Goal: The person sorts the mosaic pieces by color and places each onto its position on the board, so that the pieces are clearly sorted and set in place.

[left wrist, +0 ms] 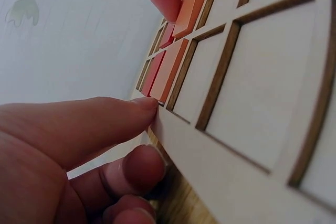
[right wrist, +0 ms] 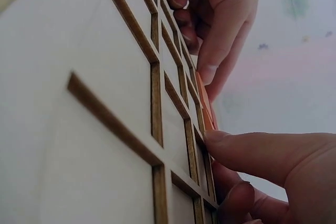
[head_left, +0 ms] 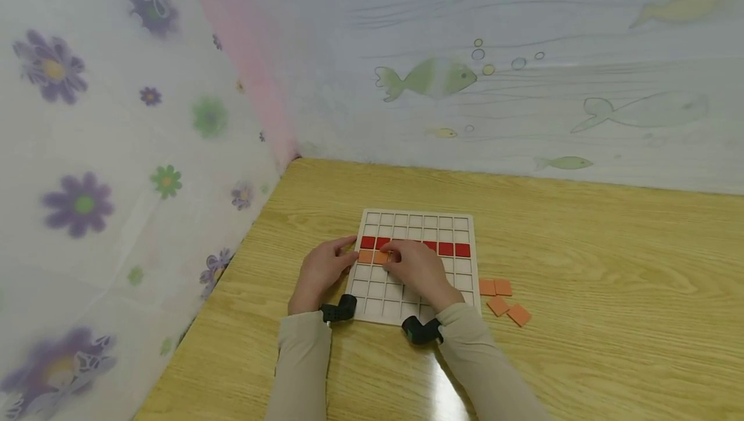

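Observation:
A pale wooden grid board (head_left: 376, 290) lies on the table. Red square tiles (head_left: 462, 250) run along one row, partly hidden by my right hand (head_left: 420, 269). Just below, an orange tile (head_left: 365, 256) sits in the leftmost cell. That right hand has thumb and index finger at the ends of a second orange tile (left wrist: 191, 9) in the adjoining cell, slightly raised in the left wrist view. My left hand (head_left: 322, 269) rests at the board's left edge, its thumb touching the frame by the first orange tile and its other fingers loosely bent beside the edge.
Several loose orange tiles (head_left: 519, 315) lie on the wooden table (head_left: 610, 292) right of the board. A wall with flowers (head_left: 78, 205) stands at the left, and one with fish drawings (head_left: 438, 79) at the back. A black camera (head_left: 421, 330) sits at each wrist.

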`<act>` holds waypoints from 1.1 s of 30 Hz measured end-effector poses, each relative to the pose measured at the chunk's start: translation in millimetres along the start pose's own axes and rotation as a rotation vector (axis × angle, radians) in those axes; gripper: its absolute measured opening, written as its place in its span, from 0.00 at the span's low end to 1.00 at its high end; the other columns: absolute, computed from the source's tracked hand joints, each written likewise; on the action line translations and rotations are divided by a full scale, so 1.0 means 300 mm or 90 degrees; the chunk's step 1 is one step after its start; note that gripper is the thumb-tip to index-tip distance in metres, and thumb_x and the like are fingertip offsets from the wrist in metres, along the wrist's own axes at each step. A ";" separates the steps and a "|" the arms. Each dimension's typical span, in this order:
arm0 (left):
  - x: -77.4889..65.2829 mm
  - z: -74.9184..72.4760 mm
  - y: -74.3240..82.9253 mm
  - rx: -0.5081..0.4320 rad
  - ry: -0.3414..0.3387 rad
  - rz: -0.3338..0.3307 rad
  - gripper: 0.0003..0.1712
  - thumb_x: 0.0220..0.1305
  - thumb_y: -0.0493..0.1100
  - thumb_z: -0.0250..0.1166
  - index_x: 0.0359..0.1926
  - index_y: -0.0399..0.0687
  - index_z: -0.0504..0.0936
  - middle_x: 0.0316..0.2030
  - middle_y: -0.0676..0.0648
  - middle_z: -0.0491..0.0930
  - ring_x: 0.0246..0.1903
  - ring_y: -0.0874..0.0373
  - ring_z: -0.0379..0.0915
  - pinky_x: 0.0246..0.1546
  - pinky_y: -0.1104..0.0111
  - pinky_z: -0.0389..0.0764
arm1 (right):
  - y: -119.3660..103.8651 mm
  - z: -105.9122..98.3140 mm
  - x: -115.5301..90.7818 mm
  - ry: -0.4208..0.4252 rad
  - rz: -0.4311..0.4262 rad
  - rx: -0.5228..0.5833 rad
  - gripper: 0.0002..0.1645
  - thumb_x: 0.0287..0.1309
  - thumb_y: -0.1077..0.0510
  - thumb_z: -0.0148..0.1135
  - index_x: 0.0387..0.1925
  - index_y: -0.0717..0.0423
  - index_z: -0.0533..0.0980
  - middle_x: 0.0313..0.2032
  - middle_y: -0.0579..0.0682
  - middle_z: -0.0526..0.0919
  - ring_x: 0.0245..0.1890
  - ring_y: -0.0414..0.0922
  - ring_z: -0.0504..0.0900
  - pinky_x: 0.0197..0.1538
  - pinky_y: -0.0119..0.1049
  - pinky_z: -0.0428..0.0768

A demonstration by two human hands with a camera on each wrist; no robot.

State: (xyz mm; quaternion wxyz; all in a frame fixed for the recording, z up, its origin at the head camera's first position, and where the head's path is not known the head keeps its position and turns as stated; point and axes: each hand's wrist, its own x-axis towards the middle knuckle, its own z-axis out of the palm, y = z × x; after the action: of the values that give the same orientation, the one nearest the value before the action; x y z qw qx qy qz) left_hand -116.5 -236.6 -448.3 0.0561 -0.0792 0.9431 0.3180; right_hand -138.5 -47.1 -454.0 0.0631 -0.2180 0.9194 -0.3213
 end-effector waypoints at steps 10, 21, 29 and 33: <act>0.005 0.008 -0.006 0.003 -0.002 -0.005 0.24 0.58 0.54 0.59 0.57 0.63 0.72 0.19 0.55 0.75 0.20 0.59 0.67 0.29 0.66 0.65 | 0.006 0.000 -0.002 -0.026 -0.010 0.000 0.17 0.51 0.54 0.61 0.45 0.41 0.78 0.22 0.37 0.73 0.21 0.37 0.69 0.20 0.32 0.66; 0.001 -0.001 0.000 0.006 -0.001 0.003 0.24 0.59 0.53 0.58 0.58 0.62 0.72 0.18 0.54 0.74 0.18 0.58 0.66 0.26 0.66 0.65 | 0.030 -0.026 -0.001 -0.066 -0.039 0.065 0.18 0.53 0.53 0.59 0.48 0.42 0.76 0.27 0.37 0.74 0.27 0.37 0.71 0.33 0.34 0.69; -0.002 -0.004 0.004 0.000 -0.005 -0.015 0.24 0.59 0.53 0.58 0.58 0.63 0.72 0.19 0.54 0.74 0.20 0.58 0.66 0.28 0.66 0.64 | 0.035 -0.069 -0.015 -0.125 -0.045 0.135 0.19 0.56 0.52 0.57 0.51 0.45 0.74 0.33 0.39 0.76 0.32 0.37 0.74 0.37 0.35 0.71; -0.003 -0.001 0.003 -0.008 -0.007 -0.008 0.24 0.59 0.53 0.58 0.58 0.63 0.72 0.19 0.54 0.74 0.19 0.58 0.66 0.27 0.66 0.64 | 0.046 -0.080 -0.023 -0.137 -0.037 0.149 0.19 0.58 0.52 0.55 0.52 0.45 0.74 0.34 0.41 0.76 0.29 0.38 0.75 0.34 0.34 0.72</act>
State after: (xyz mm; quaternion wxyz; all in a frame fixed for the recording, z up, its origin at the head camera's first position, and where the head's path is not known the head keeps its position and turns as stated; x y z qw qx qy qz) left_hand -115.8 -236.1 -447.5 0.0629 -0.0839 0.9402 0.3241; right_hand -143.5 -20.8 -443.8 0.1768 -0.2685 0.8568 -0.4031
